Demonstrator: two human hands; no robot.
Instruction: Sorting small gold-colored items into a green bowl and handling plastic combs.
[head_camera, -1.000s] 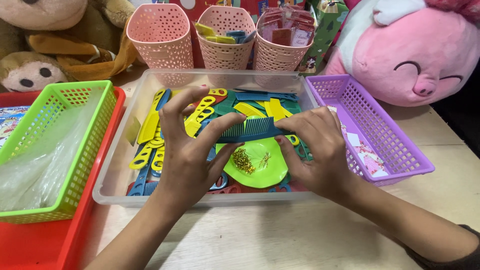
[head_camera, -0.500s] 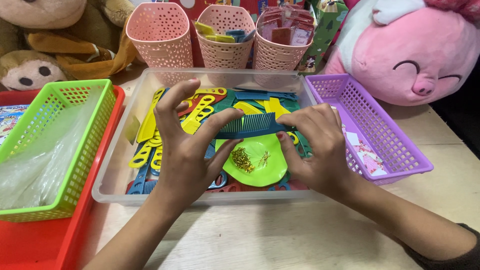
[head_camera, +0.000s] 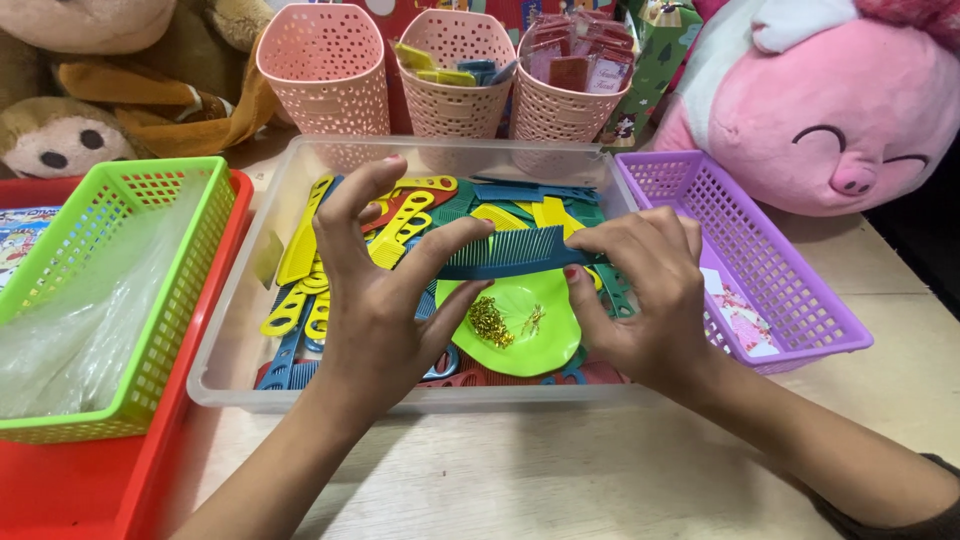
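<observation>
Both hands hold one teal comb (head_camera: 515, 252) level above the clear plastic tray (head_camera: 235, 345). Left hand (head_camera: 375, 305): thumb and forefinger pinch the comb's left end; the other fingers are spread, one raised upright. Right hand (head_camera: 645, 295): fingertips close on the comb's right end, the remaining fingers curled close together over it. The comb's teeth point up and away from the camera. Directly below it in the tray lies a lime-green dish (head_camera: 530, 330) holding small gold bits (head_camera: 492, 322), on top of a loose heap of yellow, blue, teal and red combs (head_camera: 300, 270). Left of the tray: a green basket (head_camera: 175, 300) holding clear plastic film, set on a red tray (head_camera: 90, 480). Right of it: a purple basket (head_camera: 790, 290). Behind it: three pink mesh cups (head_camera: 325, 70).
</observation>
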